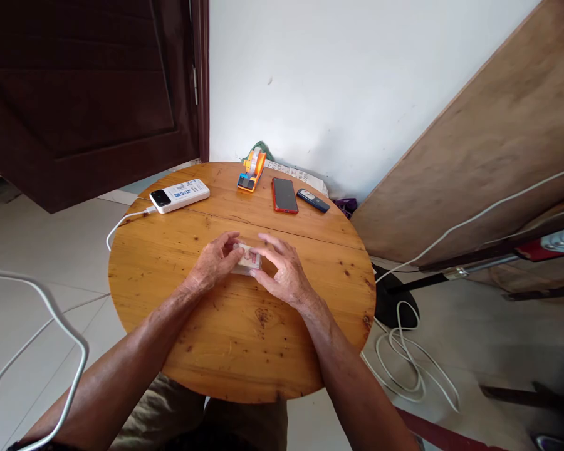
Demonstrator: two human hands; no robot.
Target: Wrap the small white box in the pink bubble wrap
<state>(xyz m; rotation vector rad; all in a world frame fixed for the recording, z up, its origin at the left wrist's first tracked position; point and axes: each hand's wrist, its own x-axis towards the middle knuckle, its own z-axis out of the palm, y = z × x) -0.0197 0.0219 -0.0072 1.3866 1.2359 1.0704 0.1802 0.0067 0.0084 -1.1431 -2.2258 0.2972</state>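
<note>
Between my hands, near the middle of the round wooden table, is a small flat clear box (250,258) with a pale face and reddish marks. My left hand (215,258) grips its left end, the thumb lying on top and the other fingers curled round the far side. At the right end, my right hand (284,269) has its thumb against the near edge and a bent finger at the upper face, with the remaining fingers lifted apart. Fingertips cover parts of the box, so its full outline is hidden.
On the round table (263,351) lie a white power bank (183,195) with a cable, an orange tape dispenser (252,169), a red-edged phone (284,195) and a dark blue handheld device (313,200). A white wall (357,81) stands behind. Coiled cable (413,369) rests on the floor.
</note>
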